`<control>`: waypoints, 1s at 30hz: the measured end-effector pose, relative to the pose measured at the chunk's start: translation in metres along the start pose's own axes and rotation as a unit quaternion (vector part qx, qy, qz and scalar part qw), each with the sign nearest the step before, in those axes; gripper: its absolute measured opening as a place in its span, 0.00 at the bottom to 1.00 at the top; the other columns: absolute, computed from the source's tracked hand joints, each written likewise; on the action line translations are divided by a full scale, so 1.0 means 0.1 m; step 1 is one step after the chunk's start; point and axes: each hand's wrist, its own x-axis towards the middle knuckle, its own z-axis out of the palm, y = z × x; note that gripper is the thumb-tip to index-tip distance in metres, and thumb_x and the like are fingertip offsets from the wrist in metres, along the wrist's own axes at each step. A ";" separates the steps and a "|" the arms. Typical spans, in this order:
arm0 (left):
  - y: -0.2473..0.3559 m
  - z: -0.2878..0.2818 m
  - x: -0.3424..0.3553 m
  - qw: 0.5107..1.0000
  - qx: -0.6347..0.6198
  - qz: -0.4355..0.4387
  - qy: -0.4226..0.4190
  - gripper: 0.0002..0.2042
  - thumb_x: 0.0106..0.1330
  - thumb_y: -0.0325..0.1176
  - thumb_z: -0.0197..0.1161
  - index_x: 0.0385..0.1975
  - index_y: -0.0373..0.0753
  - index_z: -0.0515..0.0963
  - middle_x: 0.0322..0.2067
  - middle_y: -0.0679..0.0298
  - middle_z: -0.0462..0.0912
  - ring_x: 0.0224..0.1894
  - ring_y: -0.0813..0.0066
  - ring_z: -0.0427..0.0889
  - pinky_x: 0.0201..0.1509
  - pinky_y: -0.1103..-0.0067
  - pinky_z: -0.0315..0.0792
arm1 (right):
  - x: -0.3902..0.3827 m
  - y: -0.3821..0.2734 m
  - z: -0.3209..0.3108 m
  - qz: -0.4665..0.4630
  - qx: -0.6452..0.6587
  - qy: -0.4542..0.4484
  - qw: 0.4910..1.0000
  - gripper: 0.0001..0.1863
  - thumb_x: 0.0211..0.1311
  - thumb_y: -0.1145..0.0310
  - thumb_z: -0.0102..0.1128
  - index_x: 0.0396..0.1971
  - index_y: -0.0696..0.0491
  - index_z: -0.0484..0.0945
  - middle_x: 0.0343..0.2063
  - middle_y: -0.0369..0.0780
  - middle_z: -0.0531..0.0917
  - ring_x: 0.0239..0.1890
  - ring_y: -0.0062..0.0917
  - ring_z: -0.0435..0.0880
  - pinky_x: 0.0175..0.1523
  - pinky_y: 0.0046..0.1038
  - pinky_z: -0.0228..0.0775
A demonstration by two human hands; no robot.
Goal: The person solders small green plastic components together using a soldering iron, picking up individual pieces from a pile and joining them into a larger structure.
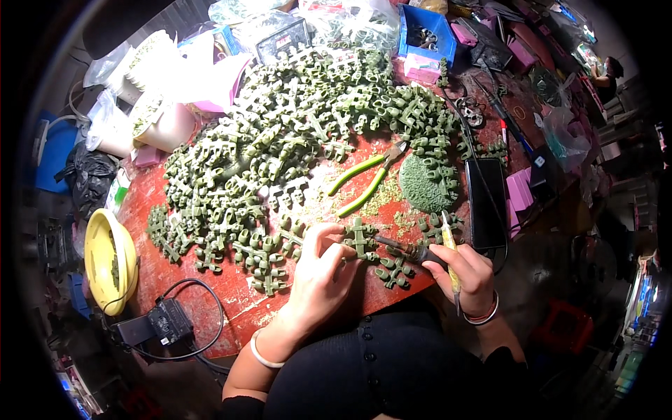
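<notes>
From where I stand, the worker's hands are apart at the near edge of the red table (241,311). The left hand (323,273) slants in from seven o'clock, wrist raised, fingers curled beside a green knobbed part (360,236); I can't tell whether they grip it. The right hand (467,276), reaching in from five o'clock, is closed around a yellow pen-like tool (449,241), tip toward twelve; a dark rod-like tool (402,246) also juts from its fingers toward the part, pointing to ten.

At nine o'clock from the hands, a yellow bowl (124,241) tilts, something dark green inside. At ten, a white bucket (175,129) carries pale green bits. At twelve, past the heaped green parts (294,112), a blue bin (413,17) holds small dark pieces.
</notes>
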 end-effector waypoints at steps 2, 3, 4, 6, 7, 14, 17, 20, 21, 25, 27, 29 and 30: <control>0.00 0.00 0.00 1.000 -0.005 -0.004 -0.002 0.11 0.53 0.17 0.71 0.34 0.32 0.77 0.49 0.49 0.72 0.34 0.65 0.83 0.41 0.71 0.77 | 0.00 0.00 -0.01 -0.001 -0.002 0.000 1.000 0.19 0.49 0.73 0.78 0.43 0.57 0.84 0.25 0.40 0.81 0.23 0.31 0.81 0.28 0.28 0.71; 0.00 0.00 0.00 1.000 -0.005 -0.003 -0.001 0.11 0.53 0.17 0.70 0.34 0.32 0.77 0.49 0.49 0.72 0.34 0.65 0.83 0.41 0.72 0.77 | 0.00 0.00 -0.01 0.000 -0.004 -0.001 1.000 0.19 0.49 0.73 0.78 0.43 0.56 0.84 0.25 0.40 0.80 0.23 0.31 0.80 0.27 0.28 0.71; 0.00 0.00 0.00 1.000 -0.004 -0.003 0.000 0.11 0.53 0.17 0.70 0.34 0.32 0.77 0.49 0.49 0.72 0.34 0.65 0.83 0.41 0.72 0.77 | 0.00 0.00 -0.01 0.000 -0.005 -0.002 1.000 0.19 0.49 0.73 0.78 0.43 0.56 0.84 0.24 0.40 0.80 0.23 0.31 0.80 0.27 0.28 0.71; 0.00 0.00 -0.01 1.000 -0.001 -0.001 0.000 0.11 0.53 0.17 0.70 0.34 0.32 0.77 0.50 0.49 0.72 0.34 0.65 0.83 0.42 0.71 0.77 | 0.00 0.01 0.01 -0.003 -0.003 0.001 1.000 0.19 0.49 0.73 0.78 0.43 0.56 0.84 0.24 0.40 0.80 0.22 0.31 0.80 0.27 0.28 0.70; -0.01 0.00 0.00 1.000 0.000 0.001 0.001 0.11 0.53 0.17 0.71 0.34 0.32 0.77 0.50 0.49 0.72 0.35 0.65 0.83 0.42 0.71 0.77 | 0.00 0.00 0.00 -0.006 -0.002 0.004 1.000 0.19 0.49 0.73 0.78 0.43 0.56 0.84 0.24 0.40 0.80 0.22 0.31 0.79 0.27 0.28 0.70; -0.01 0.01 -0.01 1.000 -0.005 -0.009 -0.003 0.11 0.53 0.17 0.71 0.34 0.32 0.77 0.50 0.49 0.72 0.36 0.63 0.83 0.43 0.71 0.77 | 0.04 -0.02 -0.06 0.009 -0.001 0.025 1.000 0.19 0.48 0.72 0.79 0.42 0.55 0.84 0.24 0.40 0.78 0.23 0.33 0.81 0.28 0.30 0.73; -0.01 0.00 -0.01 1.000 -0.001 -0.005 0.001 0.11 0.54 0.17 0.71 0.34 0.32 0.77 0.50 0.49 0.72 0.36 0.63 0.83 0.43 0.70 0.77 | 0.07 0.05 -0.10 0.041 -0.029 0.070 0.996 0.19 0.50 0.74 0.77 0.43 0.56 0.84 0.26 0.42 0.79 0.25 0.35 0.82 0.29 0.32 0.73; 0.00 0.00 0.00 1.000 -0.006 -0.009 -0.001 0.11 0.54 0.17 0.71 0.34 0.32 0.77 0.50 0.49 0.72 0.36 0.63 0.83 0.43 0.71 0.77 | 0.09 0.14 -0.14 0.063 -0.082 0.095 0.990 0.17 0.52 0.74 0.76 0.43 0.56 0.84 0.27 0.43 0.79 0.25 0.38 0.81 0.30 0.33 0.73; -0.01 0.00 0.00 1.000 -0.007 -0.010 -0.002 0.11 0.54 0.17 0.71 0.34 0.32 0.77 0.50 0.49 0.72 0.37 0.63 0.83 0.43 0.71 0.77 | 0.08 0.16 -0.15 0.066 -0.102 0.100 0.988 0.16 0.53 0.74 0.76 0.43 0.56 0.83 0.27 0.42 0.79 0.25 0.38 0.81 0.30 0.33 0.72; 0.00 0.00 0.01 1.000 -0.009 -0.009 -0.003 0.11 0.54 0.17 0.71 0.34 0.32 0.77 0.50 0.49 0.71 0.37 0.64 0.83 0.42 0.71 0.77 | 0.06 0.19 -0.15 0.074 -0.137 0.099 0.983 0.16 0.53 0.73 0.76 0.42 0.56 0.84 0.27 0.42 0.78 0.26 0.37 0.81 0.31 0.33 0.72; -0.01 0.01 0.00 1.000 -0.007 -0.008 -0.003 0.11 0.54 0.17 0.71 0.34 0.32 0.77 0.50 0.50 0.71 0.37 0.64 0.83 0.42 0.71 0.77 | 0.06 0.19 -0.14 0.078 -0.138 0.095 0.983 0.16 0.52 0.73 0.76 0.42 0.56 0.84 0.27 0.42 0.78 0.26 0.38 0.81 0.31 0.33 0.72; -0.02 0.01 -0.01 1.000 -0.004 -0.007 -0.002 0.11 0.54 0.17 0.71 0.34 0.32 0.77 0.50 0.50 0.71 0.37 0.64 0.83 0.42 0.71 0.77 | 0.06 0.18 -0.13 0.082 -0.139 0.091 0.983 0.16 0.52 0.73 0.76 0.42 0.56 0.84 0.27 0.42 0.78 0.26 0.38 0.81 0.31 0.33 0.72; -0.02 0.01 -0.01 1.000 -0.002 -0.007 -0.002 0.11 0.54 0.17 0.71 0.34 0.32 0.77 0.50 0.49 0.71 0.37 0.64 0.83 0.42 0.71 0.77 | 0.06 0.19 -0.13 0.084 -0.138 0.089 0.983 0.16 0.52 0.73 0.76 0.42 0.56 0.84 0.27 0.42 0.78 0.26 0.38 0.81 0.31 0.33 0.72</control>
